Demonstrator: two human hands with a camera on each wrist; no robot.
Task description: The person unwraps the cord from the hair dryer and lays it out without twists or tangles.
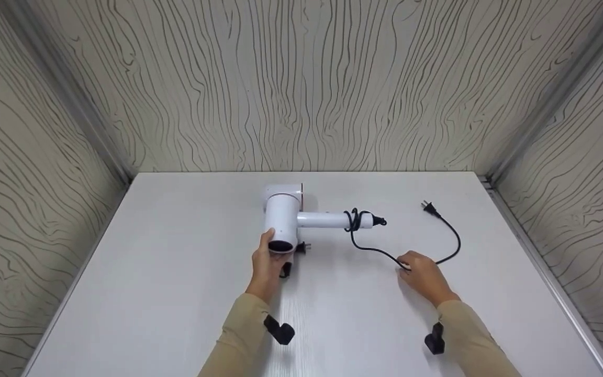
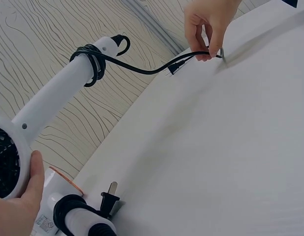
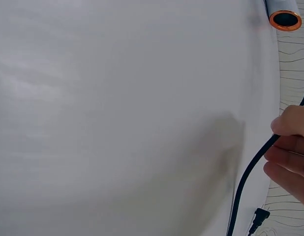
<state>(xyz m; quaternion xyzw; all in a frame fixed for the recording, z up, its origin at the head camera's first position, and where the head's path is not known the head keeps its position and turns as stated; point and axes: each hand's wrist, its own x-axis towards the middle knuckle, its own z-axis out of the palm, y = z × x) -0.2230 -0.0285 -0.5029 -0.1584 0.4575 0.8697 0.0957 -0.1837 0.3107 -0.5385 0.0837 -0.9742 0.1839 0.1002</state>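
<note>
My left hand [image 1: 267,264] holds a white hair dryer [image 1: 282,220] by its barrel, the handle pointing right. Black power cord [image 2: 95,59] is looped round the end of that handle. Farther along, my right hand [image 1: 422,275] pinches the cord [image 3: 250,167] between thumb and fingers. Beyond this hand the cord curves to its two-pin plug [image 1: 430,208]. A second white hair dryer [image 1: 283,188] with an orange rim lies on the table, partly hidden under the held one. Its own cord [image 2: 68,202] is wound round its handle, and its plug [image 2: 109,200] sticks out beside it.
The white table [image 1: 176,293] is bounded by wood-grain patterned panels [image 1: 301,94] at the back and both sides. Grey metal strips [image 1: 558,309] run along the side edges. A black camera mount [image 1: 279,330] sits on each wrist.
</note>
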